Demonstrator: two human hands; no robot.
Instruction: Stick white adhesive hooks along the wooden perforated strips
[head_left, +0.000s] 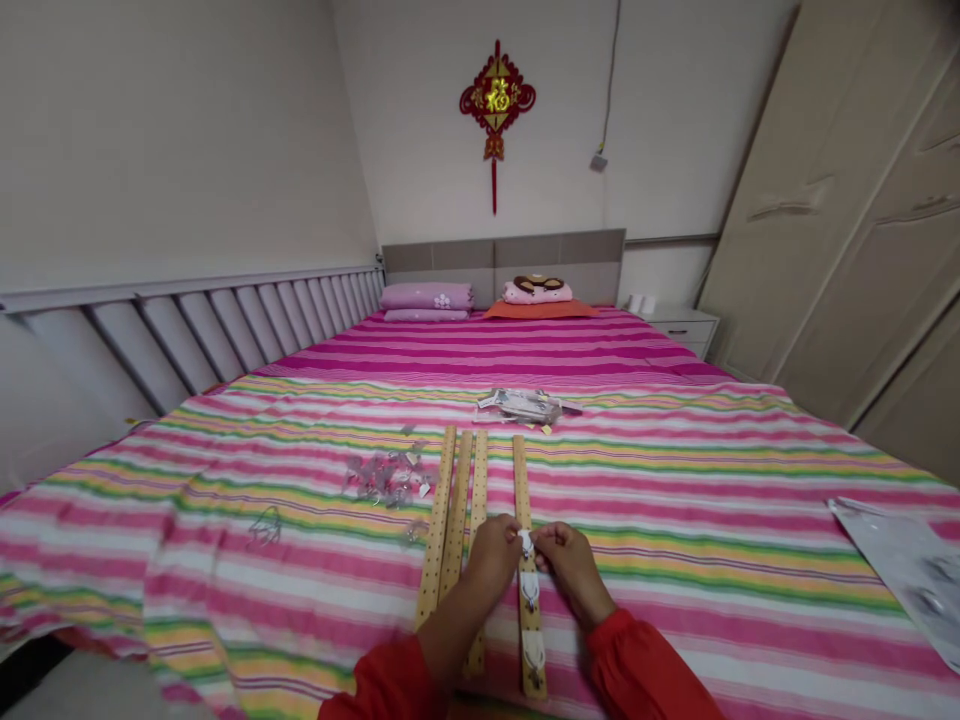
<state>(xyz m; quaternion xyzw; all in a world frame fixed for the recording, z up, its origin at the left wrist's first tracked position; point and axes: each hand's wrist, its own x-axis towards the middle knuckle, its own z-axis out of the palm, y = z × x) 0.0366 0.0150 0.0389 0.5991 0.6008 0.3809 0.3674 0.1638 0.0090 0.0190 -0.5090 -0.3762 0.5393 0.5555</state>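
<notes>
The left hand [491,556] and right hand [574,570] are closed, pinching a small white tag [526,543] just above a perforated wooden strip [529,625] carrying 2 similar tags. 3 more strips [457,520] lie beside it on the striped bed [712,560], near a heap of clear plastic pieces [386,476]; a bundle of packets [521,405] lies farther off.

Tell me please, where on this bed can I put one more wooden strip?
Free room lies on the bedspread between the rightmost wooden strip and the grey sheet, and between the bundle and the pillows. It is crowded near the left hand and right hand, where three strips lie beside the clear plastic pieces.
</notes>
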